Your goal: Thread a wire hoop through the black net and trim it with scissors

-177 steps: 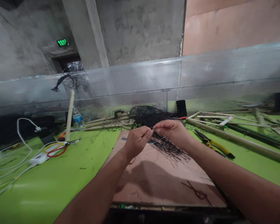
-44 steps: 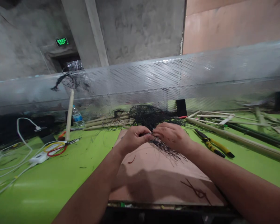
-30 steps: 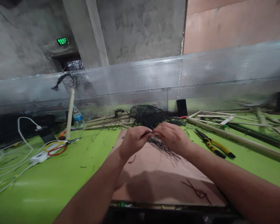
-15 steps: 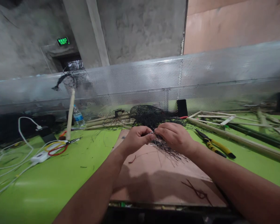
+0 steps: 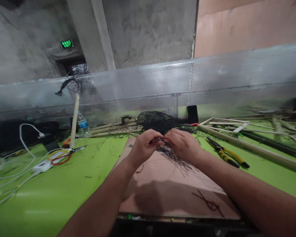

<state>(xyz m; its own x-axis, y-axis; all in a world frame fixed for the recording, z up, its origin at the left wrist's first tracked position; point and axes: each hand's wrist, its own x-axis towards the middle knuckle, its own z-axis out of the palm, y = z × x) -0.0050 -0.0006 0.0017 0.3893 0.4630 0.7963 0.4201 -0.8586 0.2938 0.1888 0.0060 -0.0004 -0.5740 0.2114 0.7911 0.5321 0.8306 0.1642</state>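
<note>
Above the pinkish board (image 5: pixel 153 169), my left hand (image 5: pixel 146 143) and my right hand (image 5: pixel 184 144) meet with their fingertips almost touching. Both are closed in a pinch on thin dark strands (image 5: pixel 158 140), which run from one hand to the other. Under my right hand, a fringe of black strands (image 5: pixel 176 159) spreads down over the board. Behind both hands lies a heap of black mesh (image 5: pixel 158 121). The exact grip of the fingertips is partly hidden. A tangle of reddish-brown strands (image 5: pixel 210 204) rests near the board's front right.
Yellow-handled pliers (image 5: pixel 224 153) lie to the right, beside a long pale pole (image 5: pixel 251 146) and a thin stick frame (image 5: pixel 227 121). At left are a power strip (image 5: pixel 43 165) with cables, an upright stick (image 5: pixel 74 121) and a water bottle (image 5: pixel 82 124). A perforated metal barrier (image 5: pixel 150 82) stands behind.
My left fingers have shifted slightly and curled, so more of the dark strand shows between the hands. The right hand has moved a little left. Other things stay put.
</note>
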